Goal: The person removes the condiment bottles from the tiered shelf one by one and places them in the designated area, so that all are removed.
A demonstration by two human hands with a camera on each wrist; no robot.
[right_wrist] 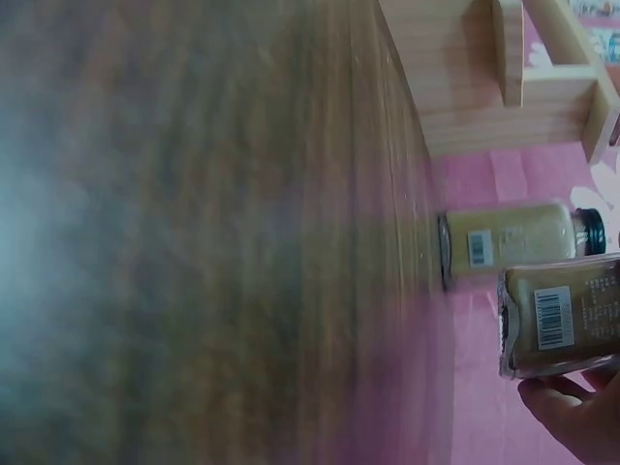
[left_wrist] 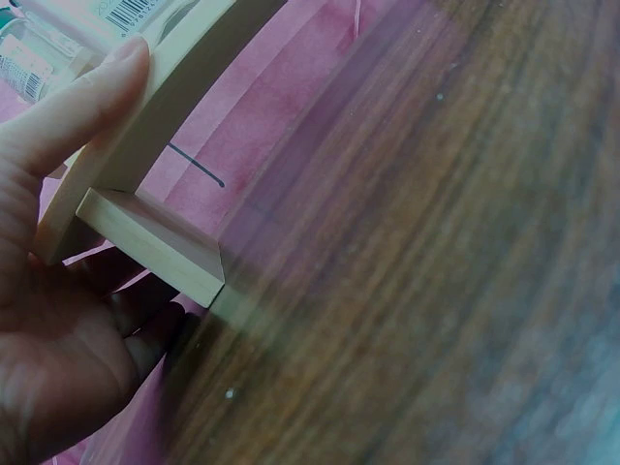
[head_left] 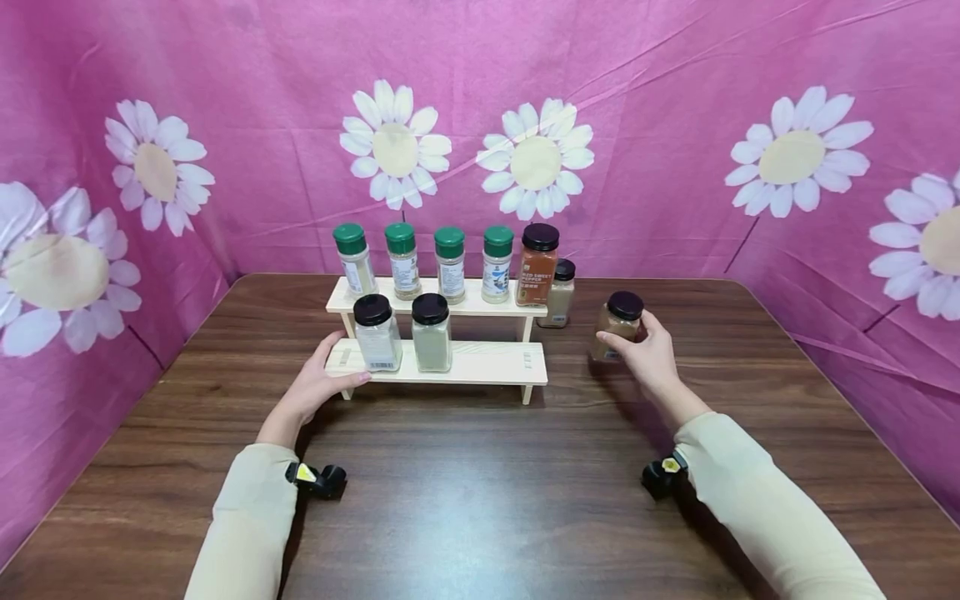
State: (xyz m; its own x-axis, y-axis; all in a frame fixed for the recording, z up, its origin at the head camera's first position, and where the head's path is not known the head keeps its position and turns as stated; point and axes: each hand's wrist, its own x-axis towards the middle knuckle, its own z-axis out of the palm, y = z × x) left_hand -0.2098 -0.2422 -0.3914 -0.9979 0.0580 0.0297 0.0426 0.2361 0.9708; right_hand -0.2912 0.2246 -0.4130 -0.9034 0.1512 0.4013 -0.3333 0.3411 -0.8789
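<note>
My left hand (head_left: 321,379) grips the left end of a two-tier wooden spice rack (head_left: 487,364). In the left wrist view its thumb (left_wrist: 92,102) lies on the shelf edge and its fingers reach behind the leg. My right hand (head_left: 651,354) holds a spice jar (head_left: 609,329) of brown powder with a black lid, right of the rack. The right wrist view shows that jar's barcode label (right_wrist: 554,318). On the lower shelf stand a jar of white contents (head_left: 379,342) and a jar of pale greenish powder (head_left: 431,343), both black-lidded.
Several green-capped shakers (head_left: 450,267) line the upper shelf, with a red sweet pepper jar (head_left: 536,271) at its right end. Another black-lidded jar (head_left: 557,302) stands on the brown table (head_left: 480,500) beside the rack. A pink daisy-print cloth (head_left: 645,167) hangs behind.
</note>
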